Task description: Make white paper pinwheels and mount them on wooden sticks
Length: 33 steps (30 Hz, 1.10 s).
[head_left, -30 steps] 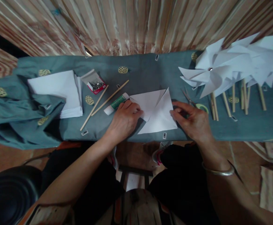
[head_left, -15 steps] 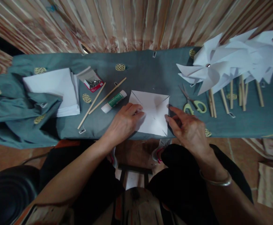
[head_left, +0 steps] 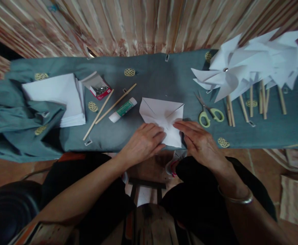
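A square sheet of white paper (head_left: 161,105) lies on the cloth in front of me, with dark slits running in from its corners. My left hand (head_left: 145,141) is closed on its lower left part, the fingers curled over the paper and hiding that corner. My right hand (head_left: 197,137) rests its stretched fingers on the sheet's right side, the thumb below them by the edge. Right of the sheet lie scissors (head_left: 207,110) with pale green handles. A glue stick (head_left: 123,110) with a green label lies on the left.
Two wooden sticks (head_left: 97,115) lie beside an open red box (head_left: 100,91) of small metal pieces. A stack of white paper (head_left: 62,92) sits at far left, partly under bunched cloth (head_left: 23,119). Several paper pinwheels (head_left: 230,75) on wooden sticks are piled at right.
My left hand has slid right and toward me along the paper's lower left. My right fingers have moved left from the sheet's edge onto its surface.
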### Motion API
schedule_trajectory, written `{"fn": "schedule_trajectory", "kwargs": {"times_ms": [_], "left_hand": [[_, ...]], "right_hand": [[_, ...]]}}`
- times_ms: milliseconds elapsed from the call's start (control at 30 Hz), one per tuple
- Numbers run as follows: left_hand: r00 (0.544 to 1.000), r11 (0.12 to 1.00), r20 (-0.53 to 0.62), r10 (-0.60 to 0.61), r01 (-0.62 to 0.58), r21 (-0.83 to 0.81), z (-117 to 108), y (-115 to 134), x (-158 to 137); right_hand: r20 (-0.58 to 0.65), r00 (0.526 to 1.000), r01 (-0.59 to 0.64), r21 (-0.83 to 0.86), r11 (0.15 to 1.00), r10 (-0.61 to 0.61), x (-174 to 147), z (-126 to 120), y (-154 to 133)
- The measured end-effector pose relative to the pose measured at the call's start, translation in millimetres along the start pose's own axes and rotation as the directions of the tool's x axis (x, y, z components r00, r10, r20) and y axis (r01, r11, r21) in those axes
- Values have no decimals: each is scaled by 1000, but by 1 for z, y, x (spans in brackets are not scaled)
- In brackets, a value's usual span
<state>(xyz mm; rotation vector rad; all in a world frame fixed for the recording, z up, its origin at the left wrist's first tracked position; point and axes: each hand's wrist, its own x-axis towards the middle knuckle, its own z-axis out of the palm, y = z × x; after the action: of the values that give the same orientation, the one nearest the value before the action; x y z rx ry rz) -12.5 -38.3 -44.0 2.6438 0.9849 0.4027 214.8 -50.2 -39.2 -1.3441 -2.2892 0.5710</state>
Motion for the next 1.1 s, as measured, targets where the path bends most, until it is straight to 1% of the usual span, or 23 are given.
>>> {"fn": "schedule_trajectory", "kwargs": {"times_ms": [133,267,400,533,600,733,833,967,1100], "left_hand": [[997,1000,-83,2,-3,-13,0,1,-2],[991,1000,-137,6,-9,-21,-1,1,-3],[992,999,-128,6,-10,-32,-1,1,-3],[993,999,-117,5,-9,-41,-2,0,-4],[993,999,-119,6,-11,-42,-2,0,-4],[993,998,-122,0,-8,-65,-3,0,-5],[987,995,-162,-17,0,-103,-4,0,-6],[972,993,-229,-54,29,-112,-7,-3,-7],[967,994,-236,-99,87,-62,-7,-7,-8]], "right_hand": [[10,999,-43,100,994,42,-1,-2,4],[3,991,-128,273,953,132,1,2,8],[-11,987,-141,436,889,162,8,6,9],[-53,975,-161,498,852,215,17,11,5],[-62,973,-160,514,843,222,21,13,3],[-52,975,-157,528,835,217,25,16,-1],[-56,967,-188,495,848,247,27,18,-1],[-100,963,-200,346,916,248,28,20,-2],[-132,964,-201,210,957,232,30,22,-4]]}}
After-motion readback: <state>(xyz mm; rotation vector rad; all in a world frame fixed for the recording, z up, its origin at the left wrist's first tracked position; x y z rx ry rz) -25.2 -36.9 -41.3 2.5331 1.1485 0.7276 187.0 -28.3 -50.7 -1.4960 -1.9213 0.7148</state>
